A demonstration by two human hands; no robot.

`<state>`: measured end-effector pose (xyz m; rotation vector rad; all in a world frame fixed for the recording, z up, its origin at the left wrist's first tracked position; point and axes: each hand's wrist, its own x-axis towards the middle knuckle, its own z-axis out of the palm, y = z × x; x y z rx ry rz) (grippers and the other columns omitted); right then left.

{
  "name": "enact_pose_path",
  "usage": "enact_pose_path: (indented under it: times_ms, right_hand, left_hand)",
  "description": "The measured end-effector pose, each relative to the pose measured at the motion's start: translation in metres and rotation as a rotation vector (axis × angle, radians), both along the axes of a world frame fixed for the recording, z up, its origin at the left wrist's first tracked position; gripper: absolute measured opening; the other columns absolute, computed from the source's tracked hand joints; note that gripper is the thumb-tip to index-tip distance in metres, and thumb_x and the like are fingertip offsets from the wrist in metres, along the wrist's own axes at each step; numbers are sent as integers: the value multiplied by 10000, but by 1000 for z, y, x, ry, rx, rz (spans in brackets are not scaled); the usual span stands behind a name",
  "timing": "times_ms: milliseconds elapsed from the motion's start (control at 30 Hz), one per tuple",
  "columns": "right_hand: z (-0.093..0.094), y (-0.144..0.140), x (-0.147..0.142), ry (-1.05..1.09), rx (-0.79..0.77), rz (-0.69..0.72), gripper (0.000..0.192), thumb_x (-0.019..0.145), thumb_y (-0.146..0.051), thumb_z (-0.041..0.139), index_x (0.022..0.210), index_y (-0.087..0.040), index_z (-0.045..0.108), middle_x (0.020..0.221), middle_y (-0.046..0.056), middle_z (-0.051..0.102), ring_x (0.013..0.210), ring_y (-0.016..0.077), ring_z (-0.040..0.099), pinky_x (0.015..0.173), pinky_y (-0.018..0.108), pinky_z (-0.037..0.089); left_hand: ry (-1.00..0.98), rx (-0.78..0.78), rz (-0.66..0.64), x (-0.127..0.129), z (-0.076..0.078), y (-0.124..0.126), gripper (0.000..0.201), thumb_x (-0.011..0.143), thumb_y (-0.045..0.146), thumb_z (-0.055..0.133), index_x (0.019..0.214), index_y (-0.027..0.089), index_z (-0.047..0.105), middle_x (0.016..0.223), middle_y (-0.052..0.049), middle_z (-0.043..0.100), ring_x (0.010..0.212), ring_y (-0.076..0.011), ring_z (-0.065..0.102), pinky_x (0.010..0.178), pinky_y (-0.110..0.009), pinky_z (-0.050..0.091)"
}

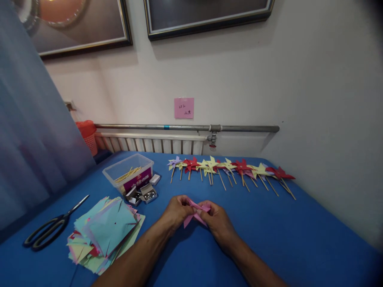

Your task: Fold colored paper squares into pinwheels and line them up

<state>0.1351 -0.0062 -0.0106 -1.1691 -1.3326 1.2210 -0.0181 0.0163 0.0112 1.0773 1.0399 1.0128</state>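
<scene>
- The desk [299,239], covered in blue, carries everything; the work sits near the middle of it, toward the near edge.
- A pile of cut coloured paper squares [104,235] lies by the near left corner, with black-handled scissors [50,229] just to its left, well apart from the hands.
- A row of finished paper pinwheels [230,169] on wooden sticks runs along the far edge; nothing lies between it and the hands.
- A clear plastic tub [128,171] holding thin sticks stands at the far left, with small open boxes of pins [143,194] just in front of it.
- The pink paper piece [196,212] is held between both hands, just above the desk, its points being gathered toward the centre; this looks like the folding step of a pinwheel.
- The left hand [176,211] is closed, pinching the paper's left side.
- The right hand [217,219] is closed too, gripping the right side.
- Judging from this, pinning would call for one hand to keep the folds while the other reaches left to the pins, a clear path.
</scene>
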Motion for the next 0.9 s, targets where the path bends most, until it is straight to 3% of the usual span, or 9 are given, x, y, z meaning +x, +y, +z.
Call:
enact_pose_path:
  times_ms: [367,567,900]
  right_hand:
    - [4,-1,0,26,-13,33,254,728,-430,702,797,-190,657,648,-33,581,601,133,483,584,244,348]
    - [2,-1,0,14,-2,12,279,730,-465,709,777,-199,643,628,-41,568,575,127,472,551,237,331]
    - [11,-5,1,-38,11,-4,209,752,-397,685,761,-195,631,622,-50,538,580,124,449,552,239,316]
  left_hand:
    - [18,8,0,0,1,-1,268,476,228,814,606,153,591,537,38,585,497,-85,494,520,-223,359]
    - [79,-2,-41,-2,3,-2,240,503,252,805,641,137,647,583,19,620,543,-96,515,561,-228,372]
    - [62,45,-34,-1,-5,1,222,524,251,777,619,145,606,535,45,565,498,-80,453,523,-225,327]
